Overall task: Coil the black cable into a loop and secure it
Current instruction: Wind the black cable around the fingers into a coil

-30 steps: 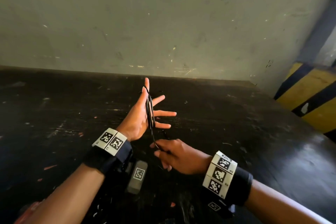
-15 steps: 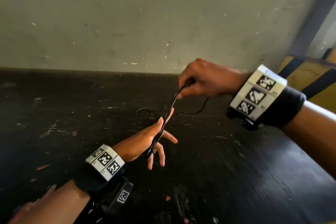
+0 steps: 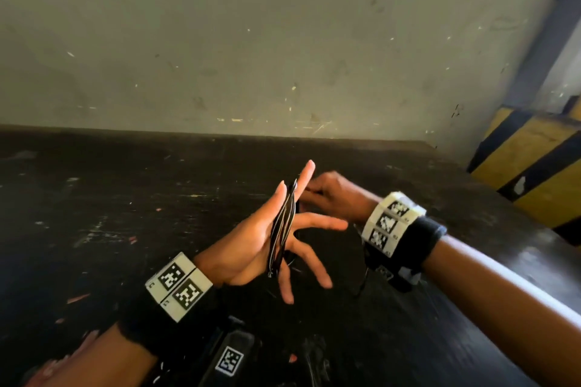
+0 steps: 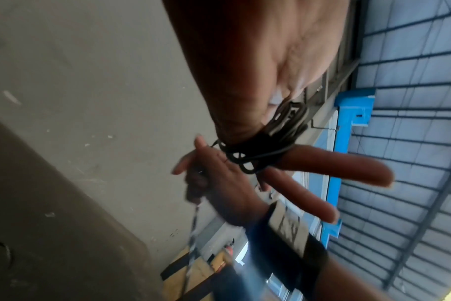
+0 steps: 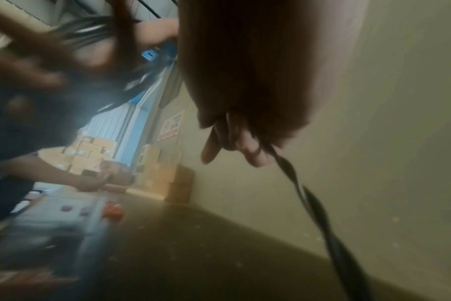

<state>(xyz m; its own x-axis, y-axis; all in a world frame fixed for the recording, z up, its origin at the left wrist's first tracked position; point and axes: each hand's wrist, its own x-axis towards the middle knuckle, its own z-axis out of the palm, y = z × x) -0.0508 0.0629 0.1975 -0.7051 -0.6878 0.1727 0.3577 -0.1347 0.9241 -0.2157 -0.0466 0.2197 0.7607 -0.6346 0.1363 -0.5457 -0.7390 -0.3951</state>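
Note:
The black cable (image 3: 281,229) is wound in several turns round my left hand (image 3: 251,248), running from below the index finger down past the heel of the palm. That hand stands upright over the dark table, fingers straight and spread. In the left wrist view the turns (image 4: 278,130) cross at the base of the fingers. My right hand (image 3: 336,198) sits just behind the left fingers and pinches the cable's free end. The right wrist view shows its curled fingers (image 5: 234,142) on the cable, with a blurred tail (image 5: 312,203) trailing away.
The dark scuffed table (image 3: 125,198) runs back to a grey-green wall (image 3: 251,41). A yellow and black striped barrier (image 3: 534,173) stands at the right. Cardboard boxes (image 5: 95,150) and another person's arm (image 5: 65,179) show far off in the right wrist view.
My right hand went from below the left hand up over it, then came down behind the left fingers, carrying the cable round. The left hand tipped down and has risen upright again.

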